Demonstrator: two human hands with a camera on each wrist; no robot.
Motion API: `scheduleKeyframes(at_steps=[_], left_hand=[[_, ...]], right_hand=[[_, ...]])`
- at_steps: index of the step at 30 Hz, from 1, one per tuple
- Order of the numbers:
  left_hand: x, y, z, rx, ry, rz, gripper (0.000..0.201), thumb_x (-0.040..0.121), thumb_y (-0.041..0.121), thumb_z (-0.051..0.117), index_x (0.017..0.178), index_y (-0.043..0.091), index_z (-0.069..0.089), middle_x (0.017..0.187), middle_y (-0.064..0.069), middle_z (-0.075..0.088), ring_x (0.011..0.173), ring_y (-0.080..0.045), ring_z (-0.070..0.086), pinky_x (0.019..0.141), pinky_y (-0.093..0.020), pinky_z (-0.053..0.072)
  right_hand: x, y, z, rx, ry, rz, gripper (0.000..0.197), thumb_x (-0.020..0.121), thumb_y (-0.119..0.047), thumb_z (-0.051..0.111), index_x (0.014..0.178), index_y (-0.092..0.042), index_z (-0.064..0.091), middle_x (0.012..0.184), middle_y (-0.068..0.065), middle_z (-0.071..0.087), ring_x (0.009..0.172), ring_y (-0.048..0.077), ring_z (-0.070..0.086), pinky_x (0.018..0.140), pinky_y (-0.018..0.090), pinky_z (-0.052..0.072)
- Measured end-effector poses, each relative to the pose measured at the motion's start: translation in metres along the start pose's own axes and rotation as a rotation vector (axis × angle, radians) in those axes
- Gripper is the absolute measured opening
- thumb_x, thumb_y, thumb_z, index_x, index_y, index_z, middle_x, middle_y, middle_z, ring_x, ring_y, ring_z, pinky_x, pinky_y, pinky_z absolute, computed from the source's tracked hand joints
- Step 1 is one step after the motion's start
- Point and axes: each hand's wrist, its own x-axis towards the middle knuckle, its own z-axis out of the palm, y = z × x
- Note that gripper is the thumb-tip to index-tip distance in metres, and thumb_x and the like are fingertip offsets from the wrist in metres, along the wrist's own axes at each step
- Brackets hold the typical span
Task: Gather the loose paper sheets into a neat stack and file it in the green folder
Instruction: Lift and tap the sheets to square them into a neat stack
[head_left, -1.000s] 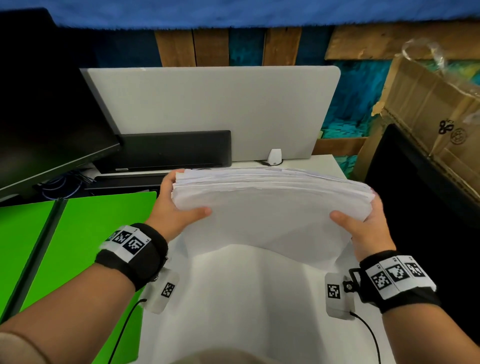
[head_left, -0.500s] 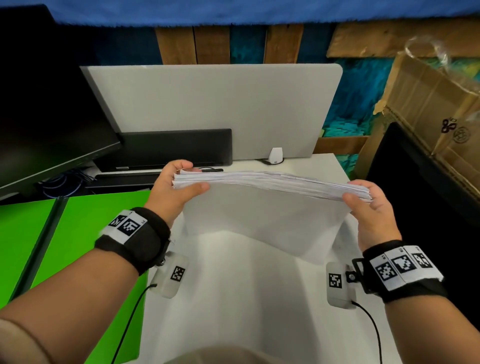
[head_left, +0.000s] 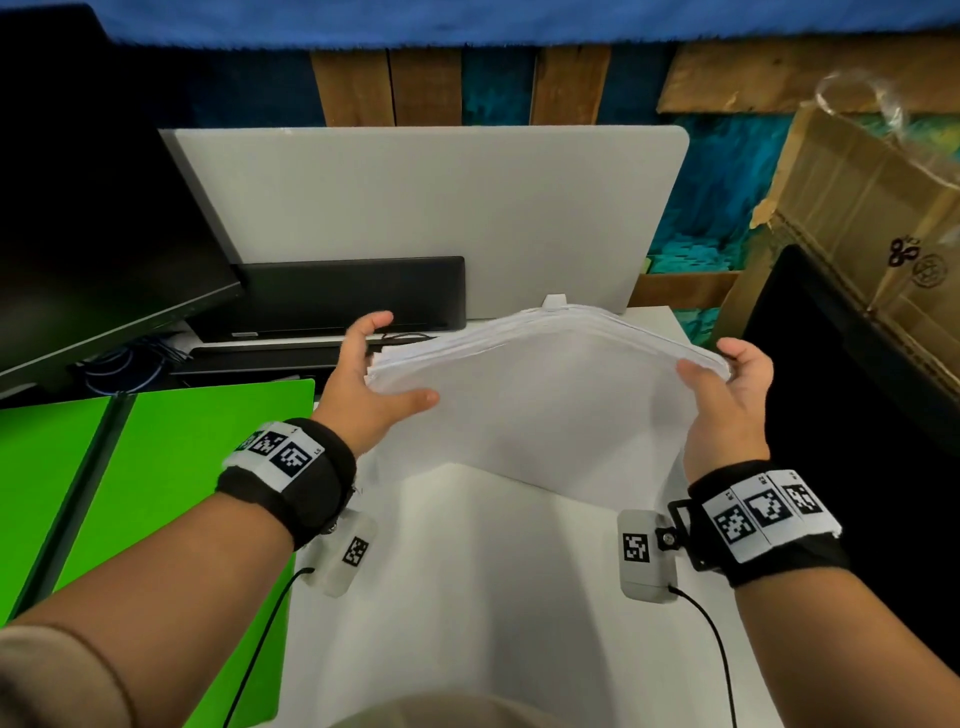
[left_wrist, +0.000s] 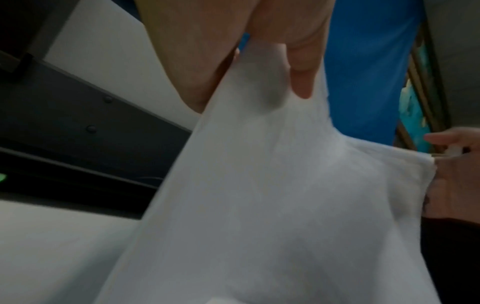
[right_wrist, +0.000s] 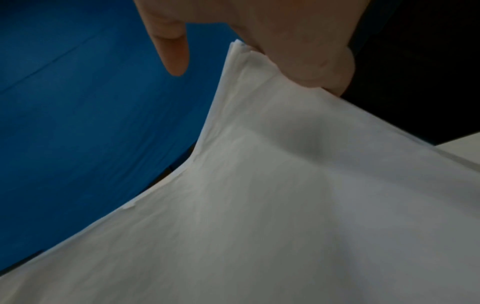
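Note:
A thick stack of white paper sheets (head_left: 535, 405) stands on its lower edge on the white desk (head_left: 493, 597), its top edge bowed upward. My left hand (head_left: 363, 379) holds the stack's left edge, thumb across the front and fingers behind. My right hand (head_left: 727, 395) grips the right edge the same way. The wrist views show the paper stack (left_wrist: 259, 205) (right_wrist: 285, 205) pinched close up, sheet edges slightly uneven. The green folder (head_left: 182, 467) lies open and flat on the desk to the left of my left arm.
A grey divider panel (head_left: 426, 208) stands behind the desk, with a black bar-shaped device (head_left: 353, 296) at its foot. A dark monitor (head_left: 93, 234) fills the far left. A cardboard box (head_left: 872, 218) and a black surface (head_left: 857, 415) are at the right.
The stack went from tilted nearly flat, seen edge-on, to upright and bowed with its face toward me. Both hands moved slightly forward with it, and the left fingers spread.

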Motion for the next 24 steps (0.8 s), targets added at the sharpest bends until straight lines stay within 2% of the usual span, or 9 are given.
scheduleKeyframes(at_steps=[2, 4, 7, 9, 12, 15, 19, 21, 24], left_hand=[[0.001, -0.009, 0.0, -0.005, 0.04, -0.089, 0.045, 0.07, 0.002, 0.075, 0.108, 0.022, 0.062, 0.089, 0.014, 0.069, 0.086, -0.013, 0.066, 0.094, -0.035, 0.052], [-0.001, -0.015, -0.002, -0.076, 0.053, -0.149, 0.027, 0.074, 0.003, 0.072, 0.09, 0.024, 0.07, 0.077, 0.016, 0.075, 0.086, -0.014, 0.068, 0.1, -0.043, 0.048], [-0.004, -0.016, -0.006, -0.179, 0.012, -0.172, 0.028, 0.072, -0.001, 0.071, 0.088, 0.021, 0.07, 0.079, 0.013, 0.076, 0.08, -0.007, 0.071, 0.097, -0.04, 0.048], [-0.005, -0.017, -0.01, -0.214, 0.001, -0.186, 0.033, 0.065, 0.001, 0.075, 0.092, 0.019, 0.07, 0.082, 0.009, 0.076, 0.081, -0.009, 0.071, 0.094, -0.039, 0.049], [-0.005, -0.022, -0.009, -0.174, 0.073, -0.209, 0.034, 0.068, -0.001, 0.074, 0.094, 0.021, 0.068, 0.09, 0.007, 0.073, 0.089, -0.017, 0.068, 0.097, -0.042, 0.049], [-0.01, -0.016, 0.005, -0.091, 0.14, -0.187, 0.023, 0.076, 0.005, 0.071, 0.09, 0.023, 0.066, 0.091, 0.003, 0.068, 0.096, -0.023, 0.066, 0.09, -0.036, 0.051], [-0.023, 0.01, 0.016, -0.108, 0.251, 0.054, 0.025, 0.078, 0.002, 0.069, 0.099, 0.014, 0.067, 0.071, 0.023, 0.07, 0.073, 0.011, 0.065, 0.068, -0.007, 0.049], [-0.028, 0.02, 0.011, -0.097, 0.27, 0.167, 0.029, 0.074, -0.001, 0.07, 0.099, 0.014, 0.066, 0.076, 0.028, 0.071, 0.077, 0.012, 0.064, 0.072, -0.007, 0.048], [-0.029, 0.013, 0.004, -0.135, 0.292, 0.108, 0.038, 0.072, -0.006, 0.071, 0.107, 0.005, 0.063, 0.088, 0.013, 0.071, 0.078, 0.002, 0.067, 0.072, -0.013, 0.053]], right_hand=[[-0.002, 0.0, -0.002, -0.078, -0.024, -0.002, 0.05, 0.081, 0.014, 0.053, 0.114, -0.02, 0.036, 0.093, -0.005, 0.052, 0.079, 0.007, 0.056, 0.057, 0.009, 0.05], [-0.004, 0.001, -0.008, -0.186, -0.005, 0.017, 0.056, 0.079, 0.018, 0.051, 0.121, -0.017, 0.039, 0.092, -0.007, 0.053, 0.079, 0.007, 0.056, 0.053, 0.007, 0.049], [-0.004, 0.01, -0.028, -0.301, -0.044, 0.08, 0.044, 0.076, 0.015, 0.054, 0.107, -0.015, 0.058, 0.093, 0.002, 0.066, 0.078, 0.011, 0.065, 0.067, 0.022, 0.049], [-0.008, 0.018, -0.038, -0.276, -0.114, 0.205, 0.026, 0.078, 0.009, 0.06, 0.09, -0.014, 0.065, 0.073, -0.002, 0.074, 0.061, 0.006, 0.068, 0.071, 0.029, 0.048], [-0.018, 0.025, -0.038, -0.274, -0.165, 0.267, 0.012, 0.084, -0.003, 0.063, 0.09, -0.014, 0.065, 0.064, -0.006, 0.072, 0.051, 0.001, 0.066, 0.055, 0.016, 0.051], [-0.027, 0.024, -0.025, -0.258, -0.087, 0.166, 0.014, 0.088, -0.009, 0.061, 0.089, -0.023, 0.062, 0.08, -0.006, 0.067, 0.061, 0.006, 0.065, 0.046, 0.006, 0.047], [-0.04, 0.01, -0.009, -0.173, 0.028, -0.067, 0.02, 0.088, -0.009, 0.06, 0.102, -0.024, 0.057, 0.086, -0.017, 0.061, 0.065, -0.015, 0.062, 0.053, -0.002, 0.044], [-0.043, 0.005, -0.008, -0.101, 0.049, -0.156, 0.029, 0.087, -0.006, 0.061, 0.104, -0.028, 0.055, 0.092, -0.018, 0.062, 0.075, -0.017, 0.063, 0.063, 0.001, 0.048], [-0.043, 0.009, -0.012, -0.186, 0.028, -0.193, 0.043, 0.08, -0.004, 0.067, 0.1, -0.04, 0.053, 0.1, -0.014, 0.062, 0.089, -0.003, 0.064, 0.077, 0.016, 0.054]])
